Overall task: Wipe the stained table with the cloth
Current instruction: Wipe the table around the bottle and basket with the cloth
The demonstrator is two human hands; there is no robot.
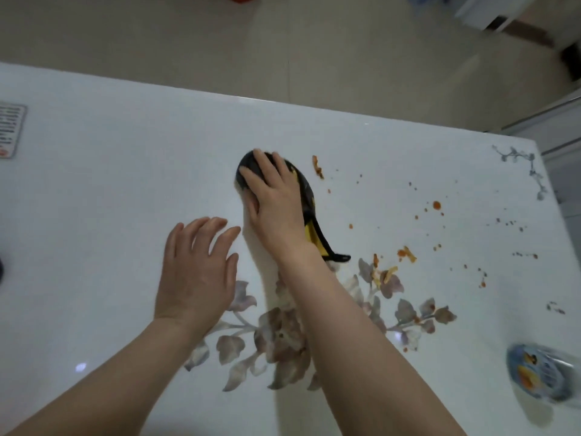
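Stained table under cloth

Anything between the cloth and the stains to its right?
Nothing visible. The right hand presses the black-and-yellow cloth flat on the table. The orange stains and food scraps lie on bare tabletop to its right. The bottle sits near the front right edge, clear of that path.

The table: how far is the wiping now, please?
Done: the table left of the hands looks free of stains. In hand: the right hand presses the dark cloth flat on the top; the left hand rests open beside it. Left: the orange stains and scraps to the right.
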